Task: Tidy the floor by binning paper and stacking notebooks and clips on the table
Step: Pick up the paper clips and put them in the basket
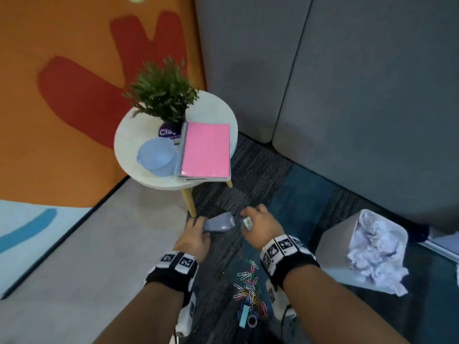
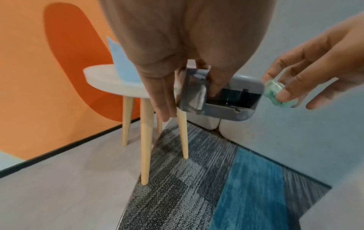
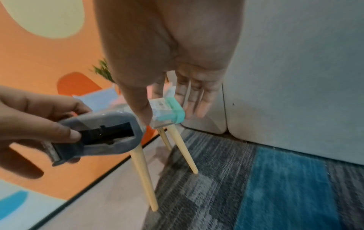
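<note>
Holding a grey dispenser (image 1: pixel 219 223) in the left hand (image 1: pixel 195 235) and pinching a small teal-capped box (image 3: pixel 167 112) in the right hand (image 1: pixel 260 225), both are hovering mid-frame w/ the table (image 1: pixel 139 135) up-left, left nearer, clips (image 1: pixel 248 291) lying loose below.

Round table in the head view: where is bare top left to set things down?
On the round table, bare top shows behind the pink notebook, right of the plant, and along the left rim beside the blue cup. The front half is crowded: cup and notebook sit side by side, the notebook overhanging the front edge.
</note>
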The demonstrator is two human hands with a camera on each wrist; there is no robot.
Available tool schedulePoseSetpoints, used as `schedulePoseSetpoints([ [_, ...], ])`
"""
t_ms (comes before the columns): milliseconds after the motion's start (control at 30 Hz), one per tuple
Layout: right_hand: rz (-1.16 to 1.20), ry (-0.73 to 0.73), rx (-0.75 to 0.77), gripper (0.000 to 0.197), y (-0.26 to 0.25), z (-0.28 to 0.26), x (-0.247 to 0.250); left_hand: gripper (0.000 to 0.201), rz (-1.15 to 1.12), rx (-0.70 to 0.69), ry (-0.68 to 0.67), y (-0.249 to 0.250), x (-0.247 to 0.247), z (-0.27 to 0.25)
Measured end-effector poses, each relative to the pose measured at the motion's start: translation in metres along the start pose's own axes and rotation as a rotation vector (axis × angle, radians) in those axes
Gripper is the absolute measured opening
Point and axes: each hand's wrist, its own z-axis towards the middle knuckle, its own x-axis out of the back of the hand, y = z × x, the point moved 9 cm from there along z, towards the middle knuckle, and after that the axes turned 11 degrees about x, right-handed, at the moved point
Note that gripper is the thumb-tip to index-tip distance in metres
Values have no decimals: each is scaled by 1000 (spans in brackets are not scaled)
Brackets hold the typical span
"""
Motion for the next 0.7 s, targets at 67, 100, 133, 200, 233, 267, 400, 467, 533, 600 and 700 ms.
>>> schedulePoseSetpoints([
  [67, 104, 27, 22, 42, -36, -10, 35, 40, -92, 78, 35, 7, 39, -21],
  [100, 159, 44, 30, 43, -54, -12, 53, 40, -147, 121, 57, 8, 58, -30],
  [133, 204, 63, 33, 41, -70, -14, 69, 40, -199, 162, 81, 8, 75, -37],
  [200, 259, 92, 43, 34, -99, -12, 94, 41, -286, 245, 128, 5, 107, -46],
  [233, 264, 94, 60, 31, -113, -9, 103, 42, -317, 289, 148, 2, 120, -49],
  [267, 261, 94, 80, 30, -127, -4, 111, 43, -340, 325, 172, 0, 135, -49],
  [400, 256, 91, 111, 28, -181, 33, 127, 38, -376, 399, 231, -9, 187, -33],
  [467, 243, 77, 110, 28, -207, 61, 127, 37, -393, 422, 244, -19, 215, -11],
  [533, 234, 59, 107, 30, -221, 80, 120, 37, -399, 434, 234, -23, 233, 7],
  [600, 237, 37, 92, 28, -234, 104, 111, 34, -380, 432, 206, -26, 253, 30],
  [700, 231, 23, 54, 24, -243, 137, 98, 29, -332, 442, 185, -34, 270, 63],
])
